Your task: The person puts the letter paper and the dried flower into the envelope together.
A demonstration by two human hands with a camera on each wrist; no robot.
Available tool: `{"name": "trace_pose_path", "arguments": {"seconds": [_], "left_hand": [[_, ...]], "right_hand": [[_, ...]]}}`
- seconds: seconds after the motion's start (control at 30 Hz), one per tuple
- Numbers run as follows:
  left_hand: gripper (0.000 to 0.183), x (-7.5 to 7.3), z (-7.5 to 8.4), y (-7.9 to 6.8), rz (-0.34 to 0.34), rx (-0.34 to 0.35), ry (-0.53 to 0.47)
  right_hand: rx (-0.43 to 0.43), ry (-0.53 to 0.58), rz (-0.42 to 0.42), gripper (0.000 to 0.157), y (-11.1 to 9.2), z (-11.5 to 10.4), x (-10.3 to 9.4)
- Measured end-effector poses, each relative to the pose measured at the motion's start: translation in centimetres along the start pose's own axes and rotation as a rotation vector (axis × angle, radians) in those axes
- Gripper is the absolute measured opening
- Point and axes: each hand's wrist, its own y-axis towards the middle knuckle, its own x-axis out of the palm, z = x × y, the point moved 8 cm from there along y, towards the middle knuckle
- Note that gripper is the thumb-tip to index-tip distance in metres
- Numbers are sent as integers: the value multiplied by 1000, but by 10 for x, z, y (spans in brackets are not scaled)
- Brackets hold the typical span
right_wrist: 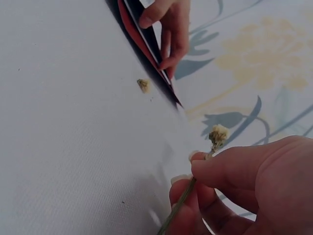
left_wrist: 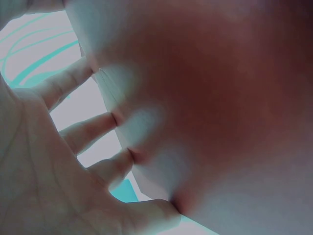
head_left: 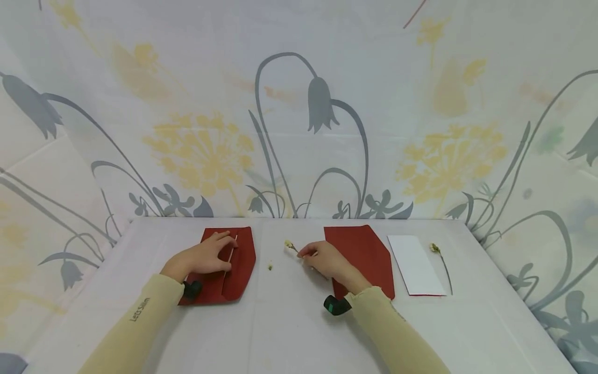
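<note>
Pinching: the right hand [head_left: 328,259], at centre frame, has thumb and fingertips closed round the stem of a flower [head_left: 290,245], whose pale head points to the upper left.
Left hand [head_left: 206,255]: left of centre, fingers spread, tips and thumb touching the left envelope [head_left: 242,275] along its slit; no closed grip shows.
Done: a white edge [head_left: 231,255] shows in that slit, probably a card already inside.
Left: the held flower is outside any envelope. The right envelope [head_left: 359,249], partly hidden by the right wrist, the white card [head_left: 417,265] and the second flower [head_left: 435,248] farther right look unused, so perhaps half or more remains.
Crumb [head_left: 270,266]: a small flower bit between left envelope and held flower.
Table [head_left: 289,332]: white, reaching the bottom edge.
Cloth [head_left: 299,31]: fills the upper frame, printed with grey bellflowers and yellow blooms; it hides the room beyond.
</note>
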Motion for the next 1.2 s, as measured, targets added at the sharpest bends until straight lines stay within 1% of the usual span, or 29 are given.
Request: {"name": "trace_pose_path", "arguments": {"seconds": [0.2,0.43,0.87,1.03,1.2], "left_hand": [[47,0,0,0,-1,1,7],[46,0,1,-1,1,0,6],[47,-3,1,0,4,0,6],[47,-2,2,-1,7,3,16],[48,-2,2,0,6,-2,13]], "right_hand": [[-33,81,-70,15,-1,-4,4],[-47,171,-103,17,-2,-10,13],[-44,277,-104,15,7,-34,45],[-45,381,-95,16,12,-47,60],[-50,499,-59,16,18,-59,74]]}}
